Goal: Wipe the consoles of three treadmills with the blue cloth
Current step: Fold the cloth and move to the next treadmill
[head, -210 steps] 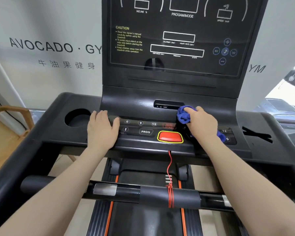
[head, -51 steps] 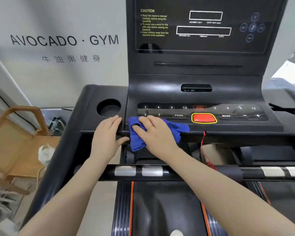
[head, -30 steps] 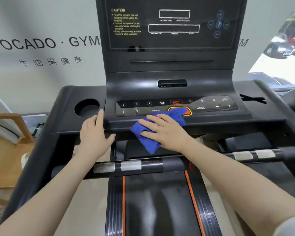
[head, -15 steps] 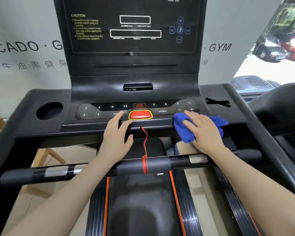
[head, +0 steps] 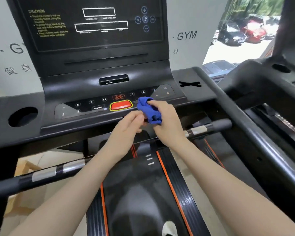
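Note:
The black treadmill console point(head: 85, 106) fills the upper middle of the head view, with a red stop button point(head: 121, 105) in its key row. My right hand point(head: 169, 123) grips the bunched blue cloth point(head: 149, 109) just in front of the console's front edge, right of the red button. My left hand point(head: 126, 130) hovers close to the left of the cloth with its fingers loosely curled. I cannot see it holding anything.
A round cup holder point(head: 22, 116) sits at the console's left end. A black and silver handlebar point(head: 44, 174) crosses below the hands, above the belt point(head: 140, 193). Another treadmill's frame point(head: 262, 79) stands close on the right. A red cord point(head: 134, 150) hangs under the console.
My right hand has lifted the cloth off the console's right edge and bunched it up near the red button. My left hand has come off the keys and moved beside the cloth.

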Available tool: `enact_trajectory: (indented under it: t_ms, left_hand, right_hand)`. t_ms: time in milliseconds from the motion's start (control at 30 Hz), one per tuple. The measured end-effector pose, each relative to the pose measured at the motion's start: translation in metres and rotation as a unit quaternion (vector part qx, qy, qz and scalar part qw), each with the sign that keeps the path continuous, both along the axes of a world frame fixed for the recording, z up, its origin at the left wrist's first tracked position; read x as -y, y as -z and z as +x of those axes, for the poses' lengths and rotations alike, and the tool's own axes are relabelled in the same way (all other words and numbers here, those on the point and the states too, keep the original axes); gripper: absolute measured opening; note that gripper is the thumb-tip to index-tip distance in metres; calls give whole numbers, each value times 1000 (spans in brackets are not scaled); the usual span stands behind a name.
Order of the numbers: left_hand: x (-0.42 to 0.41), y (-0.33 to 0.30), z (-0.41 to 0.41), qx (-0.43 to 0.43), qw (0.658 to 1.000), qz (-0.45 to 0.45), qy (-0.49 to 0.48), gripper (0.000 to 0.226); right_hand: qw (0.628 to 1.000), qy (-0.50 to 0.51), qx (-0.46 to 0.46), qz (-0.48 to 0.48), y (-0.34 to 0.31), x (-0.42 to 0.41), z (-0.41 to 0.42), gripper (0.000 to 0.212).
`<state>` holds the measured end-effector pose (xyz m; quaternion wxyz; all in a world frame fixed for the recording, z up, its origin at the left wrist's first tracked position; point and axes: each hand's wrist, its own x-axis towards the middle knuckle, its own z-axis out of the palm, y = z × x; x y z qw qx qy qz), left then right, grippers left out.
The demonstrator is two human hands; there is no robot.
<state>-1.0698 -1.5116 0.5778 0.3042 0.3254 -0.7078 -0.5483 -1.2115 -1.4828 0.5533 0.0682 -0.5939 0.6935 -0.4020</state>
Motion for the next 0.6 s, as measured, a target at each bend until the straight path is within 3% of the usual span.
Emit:
enact_trajectory:
  t_ms: [100, 200, 267, 467, 600]
  left_hand:
    - [-13, -2, -1, -40, 999, 11, 12, 15]
    - [-31, 3, -5, -21, 995, -74, 61, 40]
    - [-45, 7, -14, -11, 991, -111, 77, 43]
    - [-103, 6, -53, -28, 979, -163, 119, 36]
    - [-153, -4, -73, -67, 972, -192, 117, 44]
  right_hand:
    - [995, -41, 91, 30, 3, -23, 18, 63]
    - [988, -28, 146, 30, 4, -58, 20, 75]
    - [983, -10, 181, 16, 2, -85, 22, 78]
    - [981, 82, 174, -28, -6, -163, 1, 67]
    - [960, 139, 225, -87, -12, -208, -9, 62]
